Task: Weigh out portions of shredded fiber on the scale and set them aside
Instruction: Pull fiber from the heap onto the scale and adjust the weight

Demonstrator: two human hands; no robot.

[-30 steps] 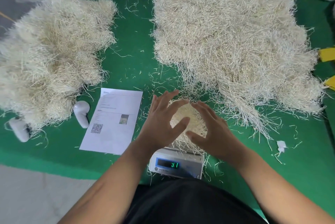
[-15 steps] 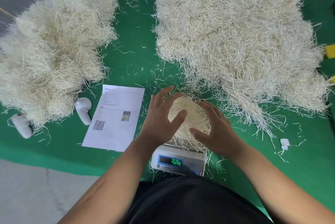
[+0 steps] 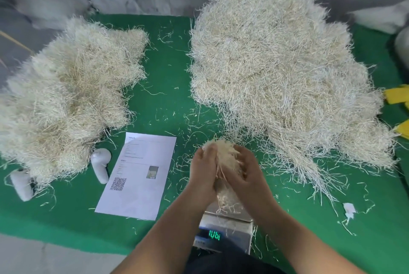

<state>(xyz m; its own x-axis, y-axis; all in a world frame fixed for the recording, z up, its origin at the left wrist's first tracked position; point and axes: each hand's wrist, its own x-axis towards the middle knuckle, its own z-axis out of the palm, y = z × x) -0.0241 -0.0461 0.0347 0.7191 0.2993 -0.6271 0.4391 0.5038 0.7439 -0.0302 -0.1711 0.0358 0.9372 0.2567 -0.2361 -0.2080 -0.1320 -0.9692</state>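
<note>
1. The left hand (image 3: pixel 202 170) and the right hand (image 3: pixel 245 174) are cupped together around a wad of shredded fiber (image 3: pixel 224 154), one on each side of it.
2. Left grip: the fingers curl up and over the left side of the wad, pressing into it.
3. Right grip: the fingers wrap the right side of the wad, with loose strands hanging down between the two palms.
4. The wad is held above the digital scale (image 3: pixel 223 229), slightly beyond its steel pan (image 3: pixel 228 210); whether its lowest strands touch the pan cannot be told. A few loose strands lie on the pan.
5. The scale sits at the near edge of the green table (image 3: pixel 168 87); its display (image 3: pixel 214 235) glows with green digits that are too blurred to read reliably.
6. A large heap of fiber (image 3: pixel 283 78) fills the right half of the table, just beyond the hands.
7. A second heap of fiber (image 3: pixel 70 96) lies on the left half, well apart from the scale.
8. A printed sheet of paper (image 3: pixel 139 176) with a QR code lies flat between the left heap and the scale.
9. Two white plastic objects (image 3: pixel 100 165) lie at the near edge of the left heap; one is just beside the paper.
10. A small scrap of white paper (image 3: pixel 349 209) lies to the right of the scale, and stray strands are scattered across the green surface.
</note>
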